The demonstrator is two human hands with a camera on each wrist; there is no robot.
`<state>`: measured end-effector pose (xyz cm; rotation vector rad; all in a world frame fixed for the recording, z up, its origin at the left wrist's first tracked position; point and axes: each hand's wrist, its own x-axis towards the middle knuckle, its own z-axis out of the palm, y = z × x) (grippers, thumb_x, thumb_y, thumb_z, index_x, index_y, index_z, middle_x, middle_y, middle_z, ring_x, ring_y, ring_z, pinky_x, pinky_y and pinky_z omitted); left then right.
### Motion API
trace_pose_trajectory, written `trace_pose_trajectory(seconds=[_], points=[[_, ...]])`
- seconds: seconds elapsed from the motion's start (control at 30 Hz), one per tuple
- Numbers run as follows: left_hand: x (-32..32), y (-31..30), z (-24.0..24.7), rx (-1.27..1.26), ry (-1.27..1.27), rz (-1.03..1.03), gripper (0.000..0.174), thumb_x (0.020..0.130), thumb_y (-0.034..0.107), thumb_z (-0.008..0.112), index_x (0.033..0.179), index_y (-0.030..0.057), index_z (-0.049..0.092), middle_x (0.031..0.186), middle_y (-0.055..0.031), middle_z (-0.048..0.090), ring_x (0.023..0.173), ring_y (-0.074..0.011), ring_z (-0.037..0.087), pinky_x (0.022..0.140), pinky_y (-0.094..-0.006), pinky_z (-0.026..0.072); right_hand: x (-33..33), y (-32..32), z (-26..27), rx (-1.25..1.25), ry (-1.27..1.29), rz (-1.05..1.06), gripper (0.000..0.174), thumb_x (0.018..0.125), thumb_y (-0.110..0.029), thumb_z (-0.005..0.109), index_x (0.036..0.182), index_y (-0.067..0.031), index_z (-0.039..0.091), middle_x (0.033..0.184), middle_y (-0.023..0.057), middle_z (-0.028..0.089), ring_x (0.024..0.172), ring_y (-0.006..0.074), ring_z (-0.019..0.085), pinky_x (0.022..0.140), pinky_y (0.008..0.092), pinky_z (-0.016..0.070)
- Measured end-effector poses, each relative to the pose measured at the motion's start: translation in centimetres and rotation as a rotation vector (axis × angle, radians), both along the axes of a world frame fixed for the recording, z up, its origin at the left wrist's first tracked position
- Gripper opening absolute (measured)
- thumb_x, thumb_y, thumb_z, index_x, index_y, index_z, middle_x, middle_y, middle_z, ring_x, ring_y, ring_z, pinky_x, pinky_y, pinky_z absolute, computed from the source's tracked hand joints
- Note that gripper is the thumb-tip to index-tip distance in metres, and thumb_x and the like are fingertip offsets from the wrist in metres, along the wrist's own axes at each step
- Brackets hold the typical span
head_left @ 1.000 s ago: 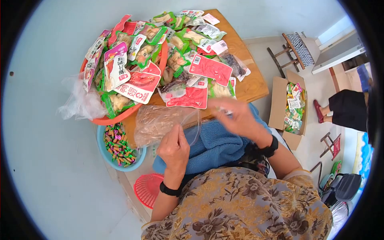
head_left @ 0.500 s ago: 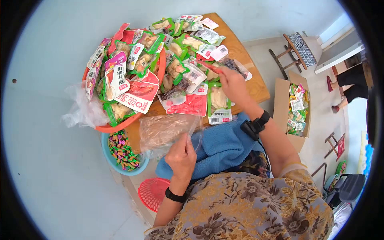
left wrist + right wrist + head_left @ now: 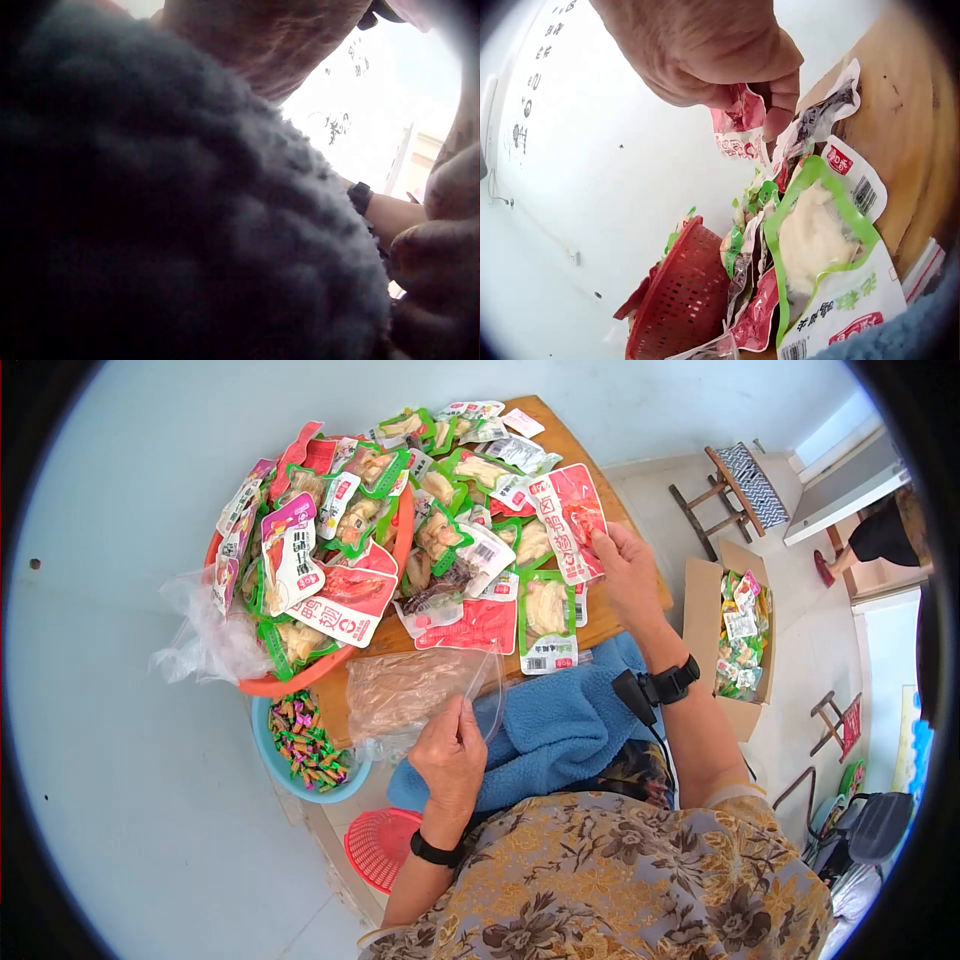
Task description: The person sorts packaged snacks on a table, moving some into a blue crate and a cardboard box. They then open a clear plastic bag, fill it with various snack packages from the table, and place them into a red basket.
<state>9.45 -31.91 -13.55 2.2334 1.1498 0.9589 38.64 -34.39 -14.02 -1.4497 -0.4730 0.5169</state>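
Observation:
My right hand (image 3: 622,563) pinches a red snack packet (image 3: 570,520) by its lower edge and holds it tilted above the heap of packets on the wooden table (image 3: 625,575). In the right wrist view the thumb and fingers (image 3: 776,97) grip the same red packet (image 3: 739,124) over a green-edged packet (image 3: 817,247). My left hand (image 3: 452,748) holds the rim of a clear plastic bag (image 3: 410,690) that lies open at the table's near edge, over a blue fleece cloth (image 3: 555,725). The left wrist view shows only blurred cloth (image 3: 187,210) and fingers.
An orange basket (image 3: 300,660) overflows with packets at the left. Below it stand a blue bowl (image 3: 268,750) of wrapped sweets and a red basket (image 3: 380,845). A cardboard box (image 3: 705,630) of packets sits on the floor at right, with stools beyond.
My right hand reached from the bag's mouth into the heap, took hold of a red packet and has lifted it clear. The left hand stays on the bag.

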Motion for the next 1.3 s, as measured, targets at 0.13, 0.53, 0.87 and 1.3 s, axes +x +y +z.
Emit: trace_pose_trajectory(seconds=[0.13,0.53,0.87,1.3], points=[[-0.1,0.1,0.1,-0.007,0.028,-0.013,0.010,0.088,0.003,0.068,0.097,-0.0023,0.071,0.071,-0.0190,0.064,0.058,-0.0263,0.064,0.055,-0.0339,0.0491,0.9,0.3,1.1,-0.052,0.020,0.014,0.023,0.102,-0.018,0.056,0.103,0.0018,0.069,0.078,-0.0017,0.065,0.062,0.0013,0.056,0.050,0.0213,0.0444],[-0.6,0.1,0.3,-0.023,0.043,-0.041,0.009,0.088,0.004,0.068,0.095,-0.0012,0.070,0.073,-0.0204,0.065,0.062,-0.0325,0.066,0.056,-0.0369,0.0506,7.7,5.7,5.2,-0.179,0.107,0.287,0.025,0.100,-0.023,0.060,0.113,-0.0028,0.065,0.094,0.0028,0.069,0.075,0.0065,0.063,0.062,0.0232,0.0518],[-0.6,0.1,0.9,-0.002,0.122,-0.069,0.010,0.088,0.004,0.069,0.096,-0.0014,0.071,0.075,-0.0210,0.067,0.065,-0.0340,0.068,0.058,-0.0380,0.0522,5.5,12.1,3.0,0.132,0.240,0.307,0.045,0.096,-0.018,0.061,0.132,0.0078,0.053,0.112,0.0132,0.066,0.092,0.0202,0.066,0.081,0.0338,0.0549],[-0.2,0.0,0.0,-0.100,0.068,-0.034,0.013,0.088,0.003,0.069,0.099,-0.0039,0.071,0.078,-0.0208,0.068,0.066,-0.0317,0.069,0.060,-0.0366,0.0527,-3.8,-3.2,2.2,-0.625,-0.823,0.203,0.027,0.085,-0.026,0.073,0.091,-0.0006,0.064,0.080,0.0178,0.068,0.079,0.0328,0.069,0.069,0.0427,0.0536]])
